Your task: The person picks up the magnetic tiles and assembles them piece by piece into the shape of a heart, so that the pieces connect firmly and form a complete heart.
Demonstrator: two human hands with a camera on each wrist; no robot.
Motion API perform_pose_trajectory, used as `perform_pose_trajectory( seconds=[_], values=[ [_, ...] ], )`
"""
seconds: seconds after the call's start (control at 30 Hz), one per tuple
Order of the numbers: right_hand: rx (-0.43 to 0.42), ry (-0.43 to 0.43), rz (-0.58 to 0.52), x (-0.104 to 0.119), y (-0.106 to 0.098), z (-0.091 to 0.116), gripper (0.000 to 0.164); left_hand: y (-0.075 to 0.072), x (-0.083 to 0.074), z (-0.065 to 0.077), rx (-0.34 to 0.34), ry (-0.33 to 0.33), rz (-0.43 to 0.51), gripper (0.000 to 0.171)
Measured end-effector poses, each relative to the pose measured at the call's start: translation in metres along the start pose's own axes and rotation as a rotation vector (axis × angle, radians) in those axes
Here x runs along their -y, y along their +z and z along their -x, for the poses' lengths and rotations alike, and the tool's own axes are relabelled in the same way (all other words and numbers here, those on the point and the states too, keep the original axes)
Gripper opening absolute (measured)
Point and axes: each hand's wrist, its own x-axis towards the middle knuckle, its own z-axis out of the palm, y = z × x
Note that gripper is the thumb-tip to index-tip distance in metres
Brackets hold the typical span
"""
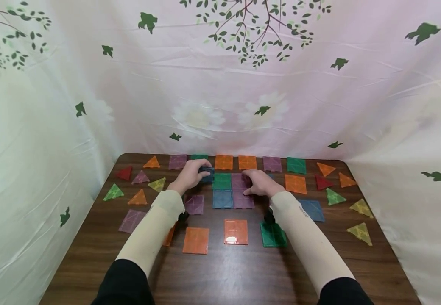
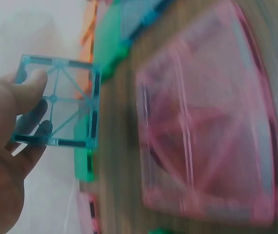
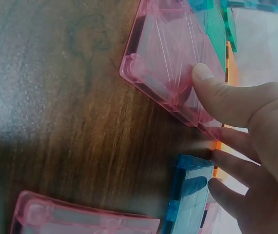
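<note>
I have the left hand (image 1: pixel 191 174) pinching a translucent blue plastic square (image 2: pixel 73 101); the relaxed right hand (image 1: pixel 262 184) apparently steadies purple plastic squares (image 1: pixel 239 187)

Blue sq. tile (image 2: pixel 66 105) held; 2 purple tiles (image 1: pixel 242 199) flat, adj.

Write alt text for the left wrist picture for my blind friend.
A left hand pinches a clear blue square tile. Beside it, a larger-looking pink tile lies close to the camera on a dark wooden table, with green tiles and orange tiles blurred beyond.
</note>
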Motion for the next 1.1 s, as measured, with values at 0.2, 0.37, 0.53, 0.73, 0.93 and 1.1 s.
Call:
perform_pose_trajectory(
  seconds=[0.2, 0.37, 0.53, 0.73, 0.93, 1.1],
  values=[
    [0.011, 0.026, 0.003, 0.001, -0.001, 0.000, 0.081, 0.016, -0.015, -0.014, -0.016, 0.022, 0.008, 0.019],
    [0.007, 0.026, 0.021, 0.002, 0.000, 0.000, 0.077, 0.026, -0.018, -0.024, -0.038, 0.022, 0.001, 0.017],
    [0.010, 0.035, 0.033, 0.002, 0.000, -0.001, 0.076, 0.031, -0.012, -0.028, -0.059, -0.033, 0.044, 0.019],
    [0.018, 0.040, 0.053, 0.002, 0.001, -0.002, 0.077, 0.035, -0.005, -0.026, -0.102, -0.175, 0.203, 0.020],
    [0.013, 0.036, 0.080, 0.001, 0.001, -0.001, 0.075, 0.042, -0.008, -0.031, -0.090, -0.222, 0.284, 0.023],
    [0.000, 0.034, 0.082, 0.003, 0.003, -0.002, 0.073, 0.049, -0.010, -0.036, -0.085, -0.248, 0.312, 0.026]
  ],
)
